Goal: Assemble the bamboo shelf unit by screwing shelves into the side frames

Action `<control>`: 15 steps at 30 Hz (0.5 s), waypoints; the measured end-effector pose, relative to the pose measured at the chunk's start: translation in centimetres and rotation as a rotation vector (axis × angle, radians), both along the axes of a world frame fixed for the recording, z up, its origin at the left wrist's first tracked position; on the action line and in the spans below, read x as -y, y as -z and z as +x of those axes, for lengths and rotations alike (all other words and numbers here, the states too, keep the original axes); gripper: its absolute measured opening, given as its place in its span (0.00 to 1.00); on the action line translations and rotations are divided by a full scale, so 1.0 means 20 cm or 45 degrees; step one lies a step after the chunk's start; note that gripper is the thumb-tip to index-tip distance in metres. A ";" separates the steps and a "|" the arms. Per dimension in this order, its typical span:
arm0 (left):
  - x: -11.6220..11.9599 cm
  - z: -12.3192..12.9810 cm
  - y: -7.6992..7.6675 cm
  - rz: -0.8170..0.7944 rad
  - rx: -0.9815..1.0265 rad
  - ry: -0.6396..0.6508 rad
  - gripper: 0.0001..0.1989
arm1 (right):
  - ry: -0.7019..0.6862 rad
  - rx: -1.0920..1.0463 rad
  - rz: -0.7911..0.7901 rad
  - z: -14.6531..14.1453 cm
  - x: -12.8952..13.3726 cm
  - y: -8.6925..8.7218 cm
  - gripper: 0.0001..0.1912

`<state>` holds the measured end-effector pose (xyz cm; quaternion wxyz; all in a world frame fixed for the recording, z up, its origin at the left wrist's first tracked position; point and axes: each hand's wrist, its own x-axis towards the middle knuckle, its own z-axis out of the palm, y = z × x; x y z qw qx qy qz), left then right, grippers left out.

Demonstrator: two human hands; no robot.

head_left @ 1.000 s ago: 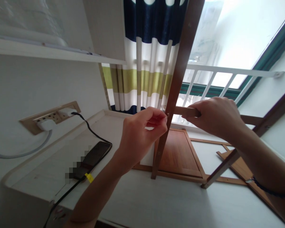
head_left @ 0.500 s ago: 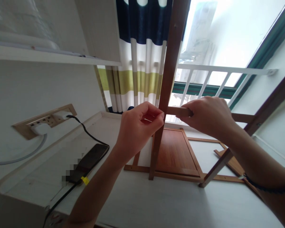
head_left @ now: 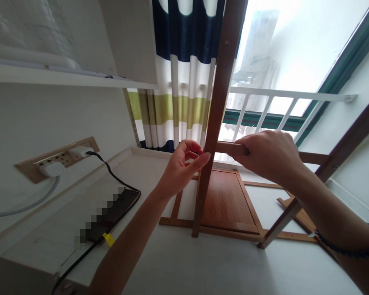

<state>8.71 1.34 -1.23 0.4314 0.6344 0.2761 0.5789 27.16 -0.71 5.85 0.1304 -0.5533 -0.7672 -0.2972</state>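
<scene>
My right hand (head_left: 270, 155) is wrapped round a brown wooden crossbar (head_left: 224, 147), which spans the gap between two uprights. My left hand (head_left: 183, 168) is beside the left wooden upright (head_left: 217, 106), close to where the bar meets it. Its fingers are loosely curled, with the thumb tip at the upright's edge and a gap between thumb and forefinger; nothing shows between them. The right upright (head_left: 335, 159) runs slanting behind my right forearm. Small round fastener marks dot the uprights.
Wooden frame parts and a brown panel (head_left: 229, 200) lie beyond the uprights. At left, a dark device (head_left: 110, 215), its picture partly blurred, rests with a black cable on a white surface below a wall socket strip (head_left: 61, 159). A striped curtain (head_left: 187, 106) and white railing (head_left: 264, 106) stand behind.
My left hand has drawn slightly left and down, and its pinched thumb and forefinger have parted. My right hand keeps its grip on the crossbar. The view has shifted a little.
</scene>
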 end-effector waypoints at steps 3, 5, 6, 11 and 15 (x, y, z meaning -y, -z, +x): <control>-0.04 0.00 0.03 -0.101 0.094 0.092 0.21 | 0.024 0.014 0.002 0.00 0.00 0.00 0.17; -0.07 0.01 0.05 -0.163 0.163 0.114 0.24 | 0.022 0.011 -0.008 0.00 0.00 0.00 0.18; -0.09 0.01 0.06 -0.186 0.189 0.126 0.25 | 0.017 0.004 -0.012 0.00 0.00 0.01 0.17; -0.15 0.04 0.06 -0.518 0.273 0.267 0.29 | 0.014 0.006 -0.025 0.00 0.00 0.01 0.15; -0.20 0.09 0.00 -0.876 0.278 0.533 0.29 | 0.003 -0.008 -0.016 0.01 0.00 0.01 0.14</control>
